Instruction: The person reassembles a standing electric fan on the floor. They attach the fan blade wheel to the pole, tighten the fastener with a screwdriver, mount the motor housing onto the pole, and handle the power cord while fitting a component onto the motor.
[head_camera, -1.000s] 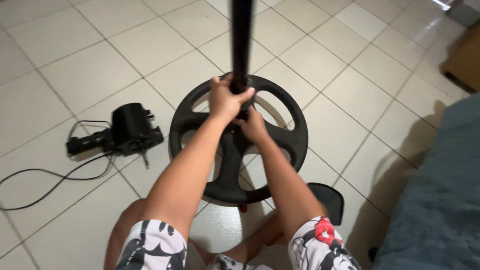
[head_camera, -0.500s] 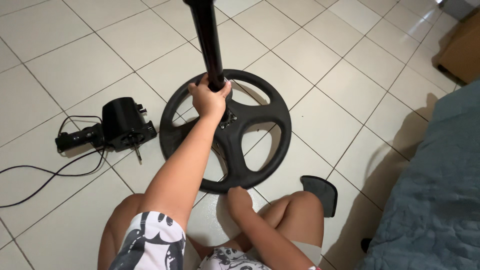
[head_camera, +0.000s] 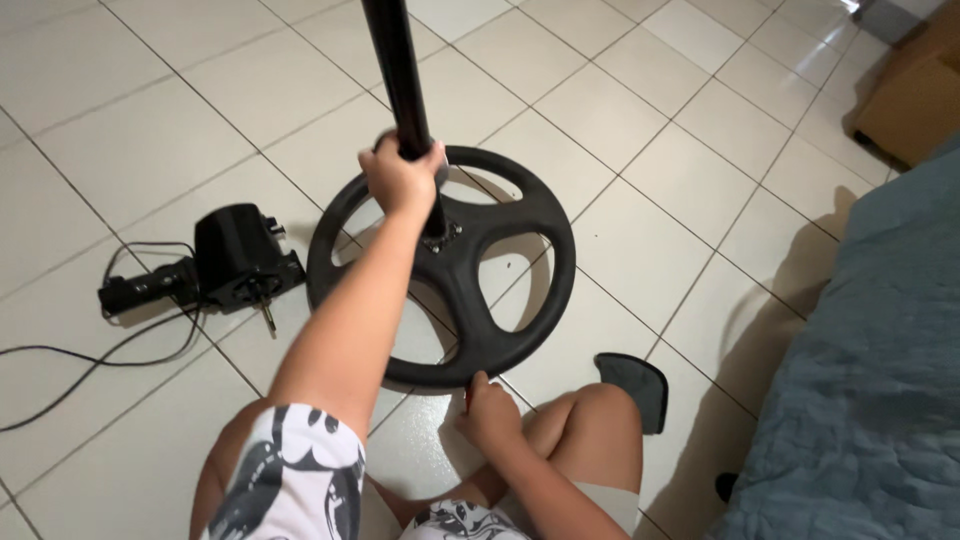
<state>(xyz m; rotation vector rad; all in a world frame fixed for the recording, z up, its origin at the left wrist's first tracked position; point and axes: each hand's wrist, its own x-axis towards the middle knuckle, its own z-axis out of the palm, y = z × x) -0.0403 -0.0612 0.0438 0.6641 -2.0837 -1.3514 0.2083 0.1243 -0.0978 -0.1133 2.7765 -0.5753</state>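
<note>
I sit on a tiled floor with a black round stand base (head_camera: 536, 205) in front of my knees. A black pole (head_camera: 394, 70) rises from its hub and leans toward the camera. My left hand (head_camera: 400, 176) is closed around the pole a little above the hub. My right hand (head_camera: 490, 410) rests low by my knee, fingers curled, touching the near rim of the base. A speck of red shows by its thumb; I cannot tell what it is.
A black motor unit (head_camera: 240, 255) with a cable (head_camera: 60, 350) lies on the tiles to the left. A dark flat piece (head_camera: 636, 386) lies by my right knee. A blue-covered bed (head_camera: 870, 350) fills the right side, with a cardboard box (head_camera: 910, 100) behind it.
My right hand left the hub and dropped to the base's near rim. My left hand stayed on the pole, a little higher. The pole's top swung left.
</note>
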